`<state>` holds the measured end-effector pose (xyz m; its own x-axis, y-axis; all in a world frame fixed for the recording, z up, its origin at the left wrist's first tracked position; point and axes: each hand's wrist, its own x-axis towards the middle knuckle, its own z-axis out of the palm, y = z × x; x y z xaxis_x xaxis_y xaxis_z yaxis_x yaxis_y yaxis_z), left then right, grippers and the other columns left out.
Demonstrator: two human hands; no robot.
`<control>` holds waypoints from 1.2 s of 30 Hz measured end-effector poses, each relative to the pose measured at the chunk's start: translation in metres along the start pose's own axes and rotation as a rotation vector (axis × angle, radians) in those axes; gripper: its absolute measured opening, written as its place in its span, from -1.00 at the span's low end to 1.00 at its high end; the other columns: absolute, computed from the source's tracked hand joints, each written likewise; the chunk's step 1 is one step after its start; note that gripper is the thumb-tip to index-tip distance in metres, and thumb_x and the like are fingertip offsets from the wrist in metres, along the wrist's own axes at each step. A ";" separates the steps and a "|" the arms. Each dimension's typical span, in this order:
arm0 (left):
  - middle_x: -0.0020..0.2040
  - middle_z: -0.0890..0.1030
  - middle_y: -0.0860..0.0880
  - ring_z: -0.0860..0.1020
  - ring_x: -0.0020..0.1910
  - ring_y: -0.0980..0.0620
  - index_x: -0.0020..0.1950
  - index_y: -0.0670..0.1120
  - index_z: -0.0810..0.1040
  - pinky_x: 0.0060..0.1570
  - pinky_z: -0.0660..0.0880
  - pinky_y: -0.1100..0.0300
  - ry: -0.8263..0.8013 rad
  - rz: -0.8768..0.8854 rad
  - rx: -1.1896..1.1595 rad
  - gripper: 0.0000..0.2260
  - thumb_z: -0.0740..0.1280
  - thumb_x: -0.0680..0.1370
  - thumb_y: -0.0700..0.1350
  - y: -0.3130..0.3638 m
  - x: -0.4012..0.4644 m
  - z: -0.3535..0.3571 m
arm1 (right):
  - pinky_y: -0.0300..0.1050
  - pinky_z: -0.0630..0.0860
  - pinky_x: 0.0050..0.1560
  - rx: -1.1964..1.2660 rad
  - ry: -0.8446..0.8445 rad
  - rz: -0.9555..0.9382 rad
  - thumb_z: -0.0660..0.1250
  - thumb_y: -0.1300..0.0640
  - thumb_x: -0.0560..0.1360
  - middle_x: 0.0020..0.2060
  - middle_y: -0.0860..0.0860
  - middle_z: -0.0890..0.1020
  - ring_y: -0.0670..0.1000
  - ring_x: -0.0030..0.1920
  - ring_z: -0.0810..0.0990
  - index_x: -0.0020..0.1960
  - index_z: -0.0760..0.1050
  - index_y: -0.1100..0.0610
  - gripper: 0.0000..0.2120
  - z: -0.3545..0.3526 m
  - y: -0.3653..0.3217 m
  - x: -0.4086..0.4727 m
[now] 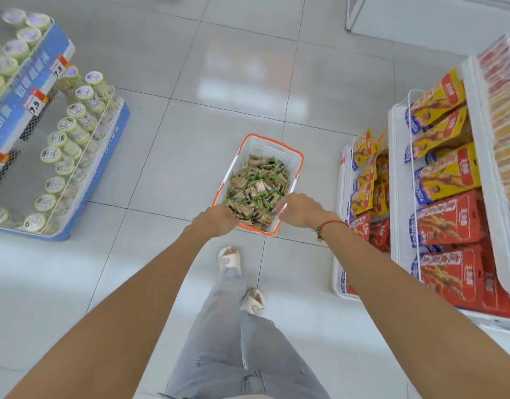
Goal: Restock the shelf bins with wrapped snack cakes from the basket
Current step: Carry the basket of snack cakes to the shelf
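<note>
**Basket gripped at both near corners, bins not yet reached**

While both arms stretch forward and down in the head view, the left hand [216, 218] curls over the near left rim of the basket [288, 161], and the right hand [298, 210] grips the near right rim, where a white handle strut seems to run under the fingers. The hands sit well apart, one at each corner, each clamped on the basket. The basket is low over the tiled floor [219, 96]; whether it rests there or is just lifted I cannot tell.

To do this step well, I judge the lift should be level and even from both corners, since the load is heaped loosely and could slide toward the low side.

The basket is white moulded plastic with an orange rim and slotted walls, rectangular and rigid-looking. The snack cakes [256, 187] are small flat squares in glossy brown and green film, piled at random. Flat red and yellow pouches [446, 223] lie on the white shelf [399, 156] to the right; round foil-lidded cups [75, 110] line the blue rack opposite.
</note>
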<state>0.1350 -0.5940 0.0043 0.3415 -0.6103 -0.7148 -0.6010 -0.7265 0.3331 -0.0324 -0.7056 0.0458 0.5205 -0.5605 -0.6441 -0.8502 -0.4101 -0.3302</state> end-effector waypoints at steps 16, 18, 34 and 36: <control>-0.09 0.55 -0.08 0.52 -0.02 -0.11 -0.12 -0.04 0.50 0.11 0.48 0.06 0.024 -0.233 -0.541 -0.91 0.23 0.56 -0.11 0.055 0.198 -0.035 | 0.03 0.52 0.08 0.058 -0.006 0.104 0.18 0.18 0.54 0.10 0.07 0.62 0.16 0.08 0.57 0.10 0.57 0.09 -0.77 -0.087 0.057 0.209; -0.04 0.55 -0.12 0.52 0.04 -0.14 -0.14 -0.01 0.51 0.17 0.48 0.01 0.048 -0.340 -0.621 -0.88 0.23 0.57 -0.14 0.046 0.220 -0.020 | 0.01 0.50 0.10 0.037 -0.065 0.095 0.19 0.22 0.53 0.13 0.05 0.60 0.15 0.11 0.55 0.12 0.56 0.07 -0.75 -0.080 0.069 0.241; 0.25 0.42 -0.28 0.44 0.25 -0.26 0.34 -0.38 0.34 0.18 0.42 -0.03 0.054 -0.893 -0.889 -0.60 0.26 0.60 -0.16 -0.063 0.438 0.206 | 0.13 0.41 0.19 -0.360 0.087 -0.024 0.21 0.14 0.51 0.27 0.19 0.44 0.23 0.25 0.41 0.40 0.32 0.15 -0.54 0.075 0.203 0.524; 0.08 0.50 -0.26 0.50 0.13 -0.23 0.29 -0.37 0.39 0.07 0.44 0.01 0.055 -0.839 -0.927 -0.62 0.27 0.60 -0.13 -0.077 0.458 0.229 | 0.16 0.30 0.32 -0.440 0.089 -0.017 0.22 0.12 0.51 0.38 0.17 0.33 0.23 0.36 0.30 0.46 0.22 0.13 -0.46 0.091 0.221 0.551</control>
<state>0.1725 -0.7452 -0.4895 0.4153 0.1513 -0.8970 0.5432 -0.8322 0.1111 0.0597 -1.0397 -0.4451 0.5550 -0.6027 -0.5733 -0.7370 -0.6759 -0.0029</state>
